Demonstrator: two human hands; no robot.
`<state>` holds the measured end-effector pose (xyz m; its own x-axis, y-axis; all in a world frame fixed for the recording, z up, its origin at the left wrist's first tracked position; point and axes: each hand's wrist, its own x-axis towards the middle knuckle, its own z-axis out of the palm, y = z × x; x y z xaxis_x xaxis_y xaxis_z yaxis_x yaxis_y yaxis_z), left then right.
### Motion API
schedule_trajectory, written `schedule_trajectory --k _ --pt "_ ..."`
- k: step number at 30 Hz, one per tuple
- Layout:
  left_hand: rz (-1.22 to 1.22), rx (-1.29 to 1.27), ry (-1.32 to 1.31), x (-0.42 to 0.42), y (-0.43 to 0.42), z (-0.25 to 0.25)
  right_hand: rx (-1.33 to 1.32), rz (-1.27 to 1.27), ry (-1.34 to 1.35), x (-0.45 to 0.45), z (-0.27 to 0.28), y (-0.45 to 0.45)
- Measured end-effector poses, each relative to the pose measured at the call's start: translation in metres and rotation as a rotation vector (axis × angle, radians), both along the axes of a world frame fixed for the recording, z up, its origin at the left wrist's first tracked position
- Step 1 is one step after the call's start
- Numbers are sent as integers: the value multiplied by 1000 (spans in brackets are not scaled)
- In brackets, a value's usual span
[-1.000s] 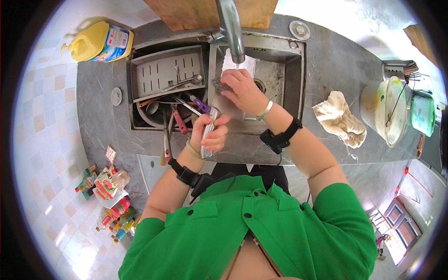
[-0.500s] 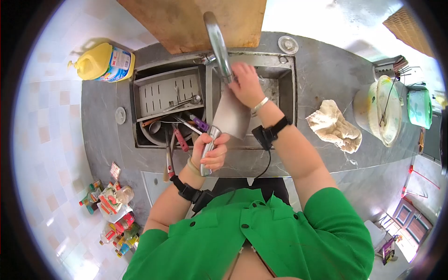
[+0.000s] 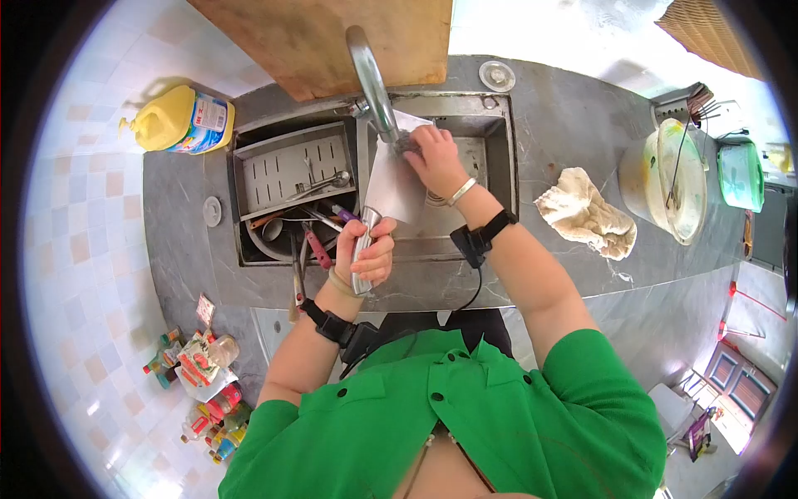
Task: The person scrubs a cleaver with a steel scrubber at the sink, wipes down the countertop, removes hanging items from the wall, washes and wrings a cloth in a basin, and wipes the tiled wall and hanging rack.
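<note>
Glossy metal faucet (image 3: pixel 371 83), smooth metal blade (image 3: pixel 397 181), rough matt wooden board (image 3: pixel 332 41), soft-looking cloth (image 3: pixel 586 214), translucent green plastic container (image 3: pixel 740 175).

Bright daylight glare at upper right, fisheye curvature, black vignetted edges.

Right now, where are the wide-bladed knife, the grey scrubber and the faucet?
Knife (image 3: pixel 394 188): head view, middle of the broad blade.
Scrubber (image 3: pixel 405 144): head view, its visible grey mesh.
Faucet (image 3: pixel 368 76): head view, middle of the curved spout.
</note>
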<state>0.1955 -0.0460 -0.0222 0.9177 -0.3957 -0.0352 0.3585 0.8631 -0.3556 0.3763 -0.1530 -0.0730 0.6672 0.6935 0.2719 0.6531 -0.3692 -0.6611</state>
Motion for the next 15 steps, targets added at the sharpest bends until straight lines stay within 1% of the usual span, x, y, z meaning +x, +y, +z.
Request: schedule_trajectory --k 1,3,4,7,8,11,12,15 --pt "1 4 -3 4 2 0 11 50 -32 -1 8 5" --pt "12 4 5 5 5 -1 126 259 -76 -34 28 -2" --pt "7 19 -11 4 7 -2 198 294 -39 -49 32 -9" --pt "9 61 -22 5 11 -5 94 137 15 -30 12 -20" --pt "13 71 1 7 10 -5 -77 40 124 -18 8 -18" --pt "-6 87 16 14 12 -4 160 210 -48 -25 15 -2" --pt "-14 87 22 15 14 -2 184 305 -36 -35 17 -3" --pt "-40 114 10 15 20 -2 144 202 -27 -24 -2 -23"
